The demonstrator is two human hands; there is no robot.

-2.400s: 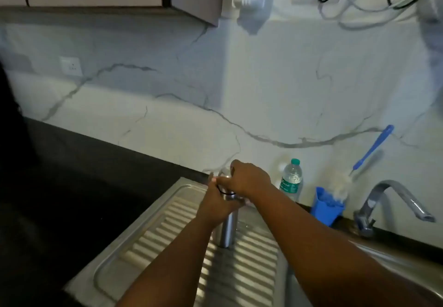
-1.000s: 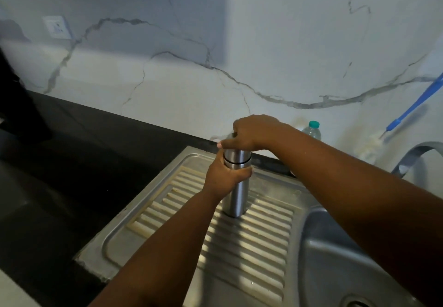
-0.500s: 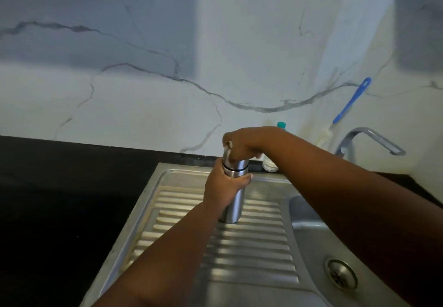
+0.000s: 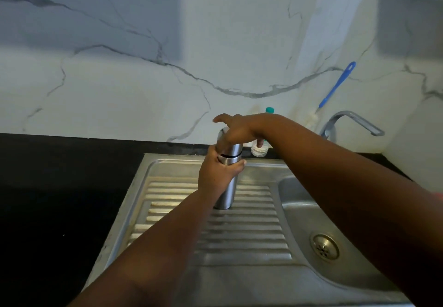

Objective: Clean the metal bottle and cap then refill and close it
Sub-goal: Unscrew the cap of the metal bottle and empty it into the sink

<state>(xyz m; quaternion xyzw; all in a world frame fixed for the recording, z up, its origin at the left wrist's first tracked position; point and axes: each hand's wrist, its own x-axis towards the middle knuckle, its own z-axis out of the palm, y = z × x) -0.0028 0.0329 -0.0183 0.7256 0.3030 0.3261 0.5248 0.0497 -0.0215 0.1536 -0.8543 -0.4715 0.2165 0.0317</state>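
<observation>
Steel, rigid and probably slick — the metal bottle (image 4: 227,187) stands upright on the sink's ribbed drainboard (image 4: 251,234). Left hand (image 4: 219,175) wraps its upper body (best spot, just under the seam); right hand (image 4: 236,130) rests over the cap (image 4: 231,147), fingers loosening.

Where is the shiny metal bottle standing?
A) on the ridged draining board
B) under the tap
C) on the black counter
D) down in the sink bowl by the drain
A: the metal bottle stands upright on the ridged draining board, with the left hand gripping its body and the right hand over its cap.
</observation>
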